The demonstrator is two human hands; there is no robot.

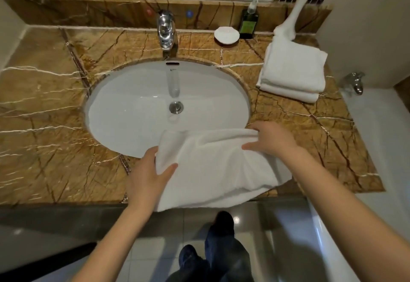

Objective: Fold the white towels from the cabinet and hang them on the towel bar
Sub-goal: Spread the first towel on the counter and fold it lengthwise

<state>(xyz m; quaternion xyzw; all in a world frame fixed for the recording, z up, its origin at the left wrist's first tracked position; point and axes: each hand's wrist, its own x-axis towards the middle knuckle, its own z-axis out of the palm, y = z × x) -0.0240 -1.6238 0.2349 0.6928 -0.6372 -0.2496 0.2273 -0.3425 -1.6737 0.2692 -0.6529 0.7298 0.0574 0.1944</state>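
L grip (148,177) pinched the white towel (213,170) at its left edge, fingers hidden under cloth; R grip (270,139) clutched the far-right edge. Towel lay over table (44,115) front & sink (124,115) rim.

Left hand (148,177) and right hand (273,139), thumbs atop the towel (213,166).

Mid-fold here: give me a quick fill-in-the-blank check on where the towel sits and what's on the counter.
The towel being folded lies at the counter's front edge, partly over the ___.
The stack of folded towels sits on the counter's ___ side, by the vase.
The left grip holds the towel with its ___ on top.
The soap dish stands between the faucet and a dark ___.
Missing: sink; right; thumb; bottle.
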